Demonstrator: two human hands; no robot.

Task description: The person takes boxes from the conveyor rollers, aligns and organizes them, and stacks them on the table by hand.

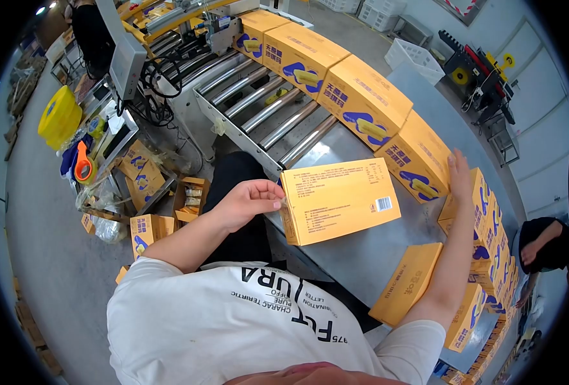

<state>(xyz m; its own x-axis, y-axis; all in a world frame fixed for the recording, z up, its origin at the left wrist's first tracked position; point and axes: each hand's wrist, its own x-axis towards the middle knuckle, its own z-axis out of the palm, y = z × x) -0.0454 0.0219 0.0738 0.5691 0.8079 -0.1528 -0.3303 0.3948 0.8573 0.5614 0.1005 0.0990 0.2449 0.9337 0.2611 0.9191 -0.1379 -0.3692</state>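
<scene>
A yellow carton (339, 202) with small print and a barcode lies at an angle on the metal table in front of me. At its left end is my left hand (257, 200), thumb and fingers pinched together; whether anything is between them is too small to tell. My right hand (458, 174) rests with fingers stretched out against the right end of the nearest carton (417, 157) in a row. That row of cartons (365, 99) curves back onto the rollers. Under my right forearm, another carton (408, 282) stands near the table's edge.
A roller conveyor (265, 106) joins the metal table (323, 256). Stacked cartons (490, 221) stand at the right, near another person's arm (541, 244). At left are yellow tape rolls (60, 119), an orange-handled tool (83, 163) and an open carton (191, 197).
</scene>
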